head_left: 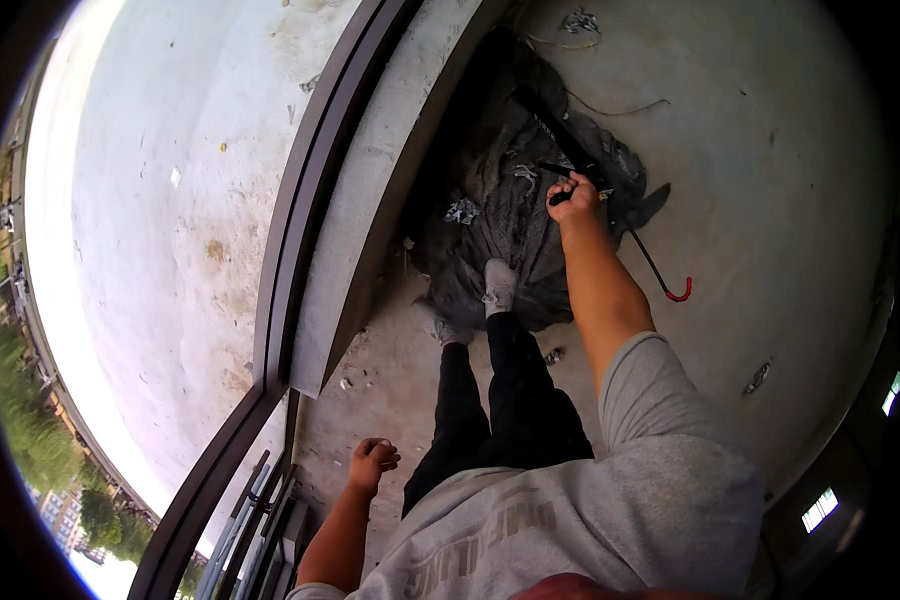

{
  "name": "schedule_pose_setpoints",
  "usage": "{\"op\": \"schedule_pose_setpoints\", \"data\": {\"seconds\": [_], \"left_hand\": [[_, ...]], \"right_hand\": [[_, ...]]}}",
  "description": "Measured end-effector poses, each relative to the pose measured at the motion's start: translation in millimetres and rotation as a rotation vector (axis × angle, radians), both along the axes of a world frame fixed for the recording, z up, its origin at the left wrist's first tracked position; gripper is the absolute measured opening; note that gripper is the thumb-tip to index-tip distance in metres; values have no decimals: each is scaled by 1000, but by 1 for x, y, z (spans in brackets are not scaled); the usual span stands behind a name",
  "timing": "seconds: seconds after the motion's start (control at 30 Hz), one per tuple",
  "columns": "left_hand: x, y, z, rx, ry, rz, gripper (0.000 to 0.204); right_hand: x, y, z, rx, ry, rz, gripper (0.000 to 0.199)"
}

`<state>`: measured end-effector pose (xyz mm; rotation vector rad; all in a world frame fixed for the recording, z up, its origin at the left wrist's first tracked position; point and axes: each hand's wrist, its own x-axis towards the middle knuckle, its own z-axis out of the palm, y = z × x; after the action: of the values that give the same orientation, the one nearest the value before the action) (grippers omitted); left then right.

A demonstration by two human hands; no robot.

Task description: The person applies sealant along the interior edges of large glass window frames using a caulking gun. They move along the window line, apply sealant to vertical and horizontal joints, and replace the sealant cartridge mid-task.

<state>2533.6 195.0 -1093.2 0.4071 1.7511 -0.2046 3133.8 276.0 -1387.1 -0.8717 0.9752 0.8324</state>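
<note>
My right hand (pixel 575 197) is closed around the black handle of a caulking gun (pixel 562 135). Its dark barrel points up and to the left, away from me, and its thin rod ends in a red hook at the right. Below the gun, a dark mesh sheet (pixel 530 235) lies crumpled on the floor, with one of my shoes on it. My left hand (pixel 373 463) hangs near the window frame with its fingers curled in. Whatever it may hold is hidden.
A brown window frame (pixel 280 270) and concrete sill (pixel 360 210) run along my left. Crumpled scraps (pixel 461 211) lie on the sheet, with another scrap (pixel 758 377) on the floor at right. Grey pipes (pixel 238 525) stand at lower left.
</note>
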Motion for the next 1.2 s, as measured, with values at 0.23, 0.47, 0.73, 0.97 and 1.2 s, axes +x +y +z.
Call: {"op": "schedule_pose_setpoints", "data": {"seconds": [0.23,0.47,0.73,0.97,1.2], "left_hand": [[25,9,12,67,-41,51,30],[30,0,11,99,-69,72,40],[24,-60,44,168,-28,282,30],[-3,-119,54,245,-47,292,37],[-18,-156,49,378,-150,377,31]], "right_hand": [[11,-78,16,-972,-1320,1555,37],[18,-34,93,-813,-1617,3038,64],[-30,-27,123,-666,-1534,3013,66],[-50,-44,144,-325,-416,1077,7],[-17,-182,230,84,0,654,20]]}}
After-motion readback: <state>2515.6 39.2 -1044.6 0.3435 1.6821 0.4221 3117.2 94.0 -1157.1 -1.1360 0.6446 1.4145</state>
